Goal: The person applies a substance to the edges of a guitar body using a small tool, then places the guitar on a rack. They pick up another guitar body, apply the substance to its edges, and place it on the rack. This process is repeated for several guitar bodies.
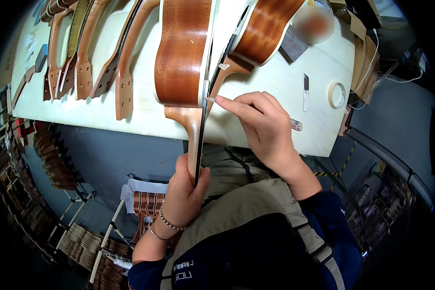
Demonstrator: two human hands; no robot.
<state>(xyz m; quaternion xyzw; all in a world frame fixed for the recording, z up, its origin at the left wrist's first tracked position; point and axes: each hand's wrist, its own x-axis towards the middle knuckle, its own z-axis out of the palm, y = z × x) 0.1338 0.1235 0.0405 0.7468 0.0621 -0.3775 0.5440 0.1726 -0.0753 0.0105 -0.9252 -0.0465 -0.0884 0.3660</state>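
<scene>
A small brown wooden instrument body (184, 53), which looks like a ukulele, lies on its side on the worktable, its neck (194, 128) pointing towards me. My left hand (187, 186) is closed around the neck near its end, below the table edge. At the joint of neck and body, my right hand (263, 118) pinches a small pale strip (210, 99) between thumb and forefinger; it looks like tape, beside the dark fretboard. A second ukulele (266, 34) lies just beyond, with a bit of whitish tape (224, 66) on its neck edge.
Several unfinished necks with drilled headstocks (124, 96) line the left of the table (150, 123). On the right lie a tape roll (337, 94), a utility knife (306, 92), a grey block (293, 45) and a short patterned object (296, 125). Racks of wooden parts (82, 241) stand lower left.
</scene>
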